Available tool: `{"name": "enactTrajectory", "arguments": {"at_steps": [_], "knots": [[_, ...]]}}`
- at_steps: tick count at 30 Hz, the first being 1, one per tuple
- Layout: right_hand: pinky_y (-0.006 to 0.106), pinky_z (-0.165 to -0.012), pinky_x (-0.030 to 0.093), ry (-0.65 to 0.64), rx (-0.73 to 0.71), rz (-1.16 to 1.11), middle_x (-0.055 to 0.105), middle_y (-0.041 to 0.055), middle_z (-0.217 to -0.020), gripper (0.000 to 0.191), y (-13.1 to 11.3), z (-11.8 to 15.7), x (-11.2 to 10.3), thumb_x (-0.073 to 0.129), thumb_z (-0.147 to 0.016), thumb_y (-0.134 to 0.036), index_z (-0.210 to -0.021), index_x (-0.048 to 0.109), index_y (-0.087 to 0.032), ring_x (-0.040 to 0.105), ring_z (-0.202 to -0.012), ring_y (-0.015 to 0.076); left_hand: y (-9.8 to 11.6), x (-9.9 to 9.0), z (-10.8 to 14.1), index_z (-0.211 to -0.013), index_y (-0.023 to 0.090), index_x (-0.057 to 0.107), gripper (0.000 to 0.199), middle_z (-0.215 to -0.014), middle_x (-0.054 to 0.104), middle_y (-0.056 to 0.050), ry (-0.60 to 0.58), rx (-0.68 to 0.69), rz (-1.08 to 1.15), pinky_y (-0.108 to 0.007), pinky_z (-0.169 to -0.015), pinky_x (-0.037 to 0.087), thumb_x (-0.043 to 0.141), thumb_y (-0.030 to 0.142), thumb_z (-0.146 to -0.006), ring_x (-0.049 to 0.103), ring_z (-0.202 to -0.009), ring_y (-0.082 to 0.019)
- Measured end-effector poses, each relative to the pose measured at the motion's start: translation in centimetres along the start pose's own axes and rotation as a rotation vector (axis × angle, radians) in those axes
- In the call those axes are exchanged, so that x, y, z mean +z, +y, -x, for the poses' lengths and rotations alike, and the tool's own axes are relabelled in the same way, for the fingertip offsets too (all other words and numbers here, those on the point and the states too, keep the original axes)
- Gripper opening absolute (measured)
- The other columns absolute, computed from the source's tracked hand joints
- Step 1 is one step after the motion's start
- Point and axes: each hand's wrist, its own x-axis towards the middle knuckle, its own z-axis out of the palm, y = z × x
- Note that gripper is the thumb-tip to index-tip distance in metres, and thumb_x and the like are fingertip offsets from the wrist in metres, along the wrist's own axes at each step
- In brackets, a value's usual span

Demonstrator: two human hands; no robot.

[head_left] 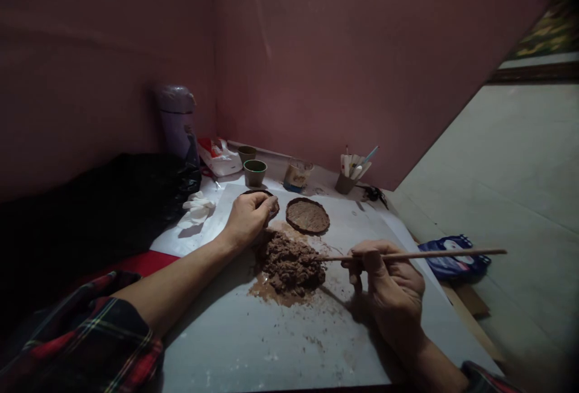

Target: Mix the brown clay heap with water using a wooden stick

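A mound of wet brown clay-like material lies on the white table with a muddy smear around it. My right hand is closed around a thin wooden stick, held nearly level, its left tip at the mound's right edge. Beyond the mound, my left hand has its fingers pinched together at a round brown dish; the hand covers most of this dish, and what the fingertips hold is hidden. Just right of it sits a second shallow round brown dish with a raised, uneven rim.
At the back stand a green-rimmed cup, another cup, a clay-smeared clear container and a pot of sticks and pens. White gloves, a purple flask and a black plastic bag are at the left.
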Motion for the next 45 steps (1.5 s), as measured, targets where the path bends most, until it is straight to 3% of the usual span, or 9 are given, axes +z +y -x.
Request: {"name": "enactTrajectory", "arguments": {"at_steps": [6, 11, 15, 22, 25, 30, 34, 41, 45], "knots": [[0.021, -0.031, 0.038, 0.099, -0.28, -0.056, 0.059, 0.0009, -0.067, 0.014, -1.0, -0.3, -0.1, 0.055, -0.088, -0.02, -0.079, 0.064, -0.017, 0.053, -0.046, 0.011, 0.2, 0.1, 0.1, -0.054, 0.016, 0.056, 0.033, -0.047, 0.05, 0.002, 0.008, 0.004, 0.021, -0.022, -0.047, 0.032, 0.051, 0.036, -0.079, 0.042, -0.046, -0.009], [0.027, -0.056, 0.056, -0.335, -0.246, 0.328, 0.069, 0.0056, -0.085, 0.021, -0.5, 0.2, -0.2, 0.06, -0.084, -0.012, -0.099, 0.071, -0.022, 0.066, -0.069, 0.0169, 0.0, 0.1, 0.0, -0.055, 0.016, 0.056, 0.033, -0.049, 0.051, 0.002, 0.044, 0.017, 0.045, -0.022, -0.048, 0.032, 0.051, 0.037, -0.079, 0.043, -0.048, -0.009], [0.027, -0.075, 0.056, -0.478, -0.328, 0.443, 0.068, 0.0083, -0.101, 0.032, 0.2, 0.3, 0.1, 0.061, -0.083, -0.011, -0.111, 0.068, -0.023, 0.067, -0.088, 0.0186, -0.3, -0.1, -0.1, -0.057, 0.015, 0.056, 0.036, -0.051, 0.049, 0.002, 0.125, 0.042, 0.079, -0.022, -0.05, 0.032, 0.052, 0.042, -0.081, 0.043, -0.051, -0.01], [0.038, -0.075, 0.053, -0.65, -0.471, 0.502, 0.067, 0.0107, -0.095, 0.035, 0.2, -0.5, 0.5, 0.059, -0.08, -0.014, -0.114, 0.065, -0.019, 0.061, -0.085, 0.0226, -0.3, -0.3, -0.2, -0.063, 0.014, 0.061, 0.034, -0.058, 0.055, 0.001, 0.192, 0.042, 0.088, -0.022, -0.056, 0.036, 0.053, 0.041, -0.081, 0.047, -0.057, -0.011], [0.038, -0.072, 0.052, -0.627, -0.516, 0.469, 0.068, 0.0087, -0.086, 0.03, 0.0, -0.5, 0.5, 0.057, -0.08, -0.012, -0.106, 0.068, -0.019, 0.06, -0.078, 0.0211, -0.4, -0.2, -0.2, -0.063, 0.014, 0.061, 0.034, -0.058, 0.056, 0.001, 0.178, 0.043, 0.099, -0.022, -0.054, 0.035, 0.053, 0.042, -0.081, 0.047, -0.057, -0.011], [0.035, -0.06, 0.048, -0.413, -0.498, 0.453, 0.065, 0.0056, -0.071, 0.019, -0.7, 0.4, -0.1, 0.054, -0.082, -0.014, -0.088, 0.071, -0.022, 0.058, -0.065, 0.0197, -0.5, -0.2, -0.2, -0.063, 0.014, 0.06, 0.033, -0.057, 0.055, 0.001, 0.18, 0.036, 0.092, -0.022, -0.052, 0.034, 0.054, 0.041, -0.081, 0.046, -0.055, -0.01], [0.033, -0.059, 0.047, -0.321, -0.528, 0.452, 0.064, 0.0038, -0.07, 0.022, -1.4, 0.5, -1.1, 0.055, -0.082, -0.01, -0.091, 0.069, -0.023, 0.059, -0.064, 0.0187, -0.4, -0.2, -0.2, -0.062, 0.015, 0.06, 0.033, -0.057, 0.054, 0.001, 0.185, 0.042, 0.079, -0.022, -0.052, 0.034, 0.054, 0.042, -0.08, 0.046, -0.055, -0.011], [0.032, -0.071, 0.05, -0.467, -0.4, 0.489, 0.067, 0.0063, -0.088, 0.018, -0.2, -0.6, -0.1, 0.062, -0.082, -0.016, -0.096, 0.069, -0.023, 0.062, -0.081, 0.019, -0.5, -0.2, -0.3, -0.062, 0.014, 0.06, 0.035, -0.058, 0.056, 0.0, 0.17, 0.044, 0.082, -0.023, -0.053, 0.034, 0.053, 0.044, -0.079, 0.047, -0.057, -0.012], [0.038, -0.08, 0.049, -0.631, -0.389, 0.469, 0.067, 0.0097, -0.1, 0.029, 0.3, -1.1, 0.8, 0.053, -0.089, -0.03, -0.114, 0.066, -0.022, 0.058, -0.092, 0.0222, -0.5, -0.2, -0.3, -0.063, 0.014, 0.062, 0.035, -0.058, 0.056, -0.001, 0.162, 0.045, 0.081, -0.022, -0.054, 0.035, 0.053, 0.043, -0.08, 0.048, -0.058, -0.012]]}}
